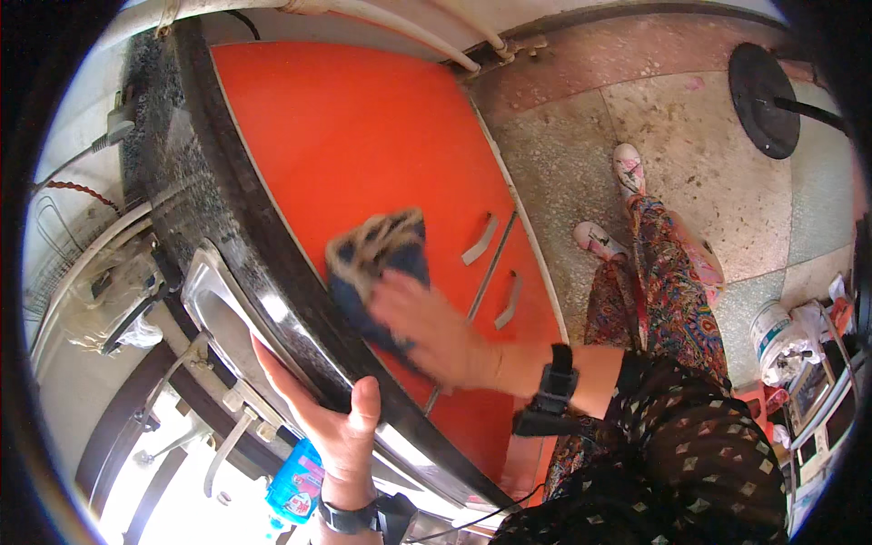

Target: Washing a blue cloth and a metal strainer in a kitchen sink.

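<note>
My right hand (436,330) is blurred and presses a dark blue cloth with a tan pattern (378,255) flat against an orange-red cabinet door (354,129). My left hand (327,426) rests on the front edge of the black stone countertop (238,184), beside the rim of a stainless steel sink (211,293). Its thumb stands apart from the fingers, and nothing is held in it. Two pale door handles (481,240) lie to the right of the cloth, on either side of the gap between the doors.
Near my left wrist is a blue bottle (296,480) with a label. A faucet (228,449) stands behind the sink. White pipes (409,30) run past the cabinet's end. On the tiled floor are a round black base (763,102) and a white bucket (776,340).
</note>
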A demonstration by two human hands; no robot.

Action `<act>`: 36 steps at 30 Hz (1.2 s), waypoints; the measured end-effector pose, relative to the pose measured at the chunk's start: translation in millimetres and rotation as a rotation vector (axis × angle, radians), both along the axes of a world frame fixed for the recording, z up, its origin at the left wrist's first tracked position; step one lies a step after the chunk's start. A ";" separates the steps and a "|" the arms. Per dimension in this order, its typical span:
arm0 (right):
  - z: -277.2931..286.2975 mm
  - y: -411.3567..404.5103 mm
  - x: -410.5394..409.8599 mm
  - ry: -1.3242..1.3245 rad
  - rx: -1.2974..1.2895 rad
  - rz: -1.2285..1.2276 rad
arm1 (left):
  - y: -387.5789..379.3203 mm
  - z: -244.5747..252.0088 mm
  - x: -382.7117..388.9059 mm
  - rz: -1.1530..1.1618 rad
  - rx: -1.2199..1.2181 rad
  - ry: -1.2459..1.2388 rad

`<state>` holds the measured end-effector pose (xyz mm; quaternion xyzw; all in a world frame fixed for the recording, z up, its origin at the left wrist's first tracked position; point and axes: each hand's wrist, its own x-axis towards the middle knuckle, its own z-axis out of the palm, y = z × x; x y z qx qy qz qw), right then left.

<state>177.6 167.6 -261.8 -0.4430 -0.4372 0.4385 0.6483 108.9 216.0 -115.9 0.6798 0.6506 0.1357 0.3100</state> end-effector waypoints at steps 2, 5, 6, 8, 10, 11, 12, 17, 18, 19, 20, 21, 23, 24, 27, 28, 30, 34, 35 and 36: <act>-34.8 29.9 1.1 0.050 0.004 -0.178 | -1.8 -1.5 6.0 0.027 -0.019 0.011; -81.1 86.6 19.0 0.037 -0.190 -0.281 | -1.1 -1.1 3.7 0.016 0.005 0.049; -99.0 103.2 28.0 0.058 -0.253 -0.305 | -1.7 -1.1 6.5 0.027 -0.010 0.027; -108.5 125.4 51.5 0.261 -0.474 -0.206 | -1.2 -0.6 7.4 0.006 0.005 0.037; -106.4 127.4 51.3 0.278 -0.525 -0.197 | 0.7 -2.0 4.6 -0.022 0.019 0.062; -98.3 115.0 41.6 0.175 -0.365 -0.261 | 1.0 -2.8 5.4 -0.024 0.021 0.055; -86.6 99.6 29.2 0.074 -0.206 -0.321 | 1.5 -4.4 5.1 -0.016 0.015 0.050; 12.6 43.9 13.7 -0.057 -0.040 -0.031 | 3.7 7.5 -8.4 -0.006 0.023 0.062; 10.2 49.7 25.9 -0.088 -0.040 0.003 | 2.2 1.3 -1.9 0.003 -0.013 0.030; 9.7 60.5 30.8 -0.088 -0.023 0.041 | 1.8 0.9 -0.4 0.016 -0.032 0.028; 4.6 76.0 38.8 -0.097 0.021 -0.042 | 1.8 0.3 -1.5 0.004 -0.028 0.025; -8.7 99.3 41.4 -0.083 0.072 -0.135 | 1.7 -0.5 -0.7 0.007 -0.025 0.028; -45.9 137.2 50.6 -0.052 0.080 -0.250 | 1.0 0.4 3.5 0.007 -0.005 0.014; -65.0 151.4 55.2 -0.031 0.044 -0.274 | 0.7 -0.4 4.8 0.007 -0.004 0.011; -110.5 158.8 64.6 0.165 -0.402 -0.141 | 0.6 -0.1 2.4 -0.006 0.023 0.088; -126.4 149.8 59.6 0.276 -0.503 -0.137 | 0.2 -1.8 3.9 -0.013 0.023 0.093; -126.3 135.5 43.4 0.245 -0.517 -0.178 | 1.9 -3.1 0.1 -0.001 -0.008 0.089; -41.5 105.1 22.1 -0.015 -0.129 -0.197 | 2.9 -0.5 -9.6 0.001 0.049 0.101; -25.6 110.2 30.8 -0.015 -0.133 -0.192 | 2.4 -0.9 -8.2 0.006 0.045 0.102; -9.4 115.1 39.9 0.010 -0.057 -0.194 | 1.7 -0.7 -7.3 0.026 0.032 0.088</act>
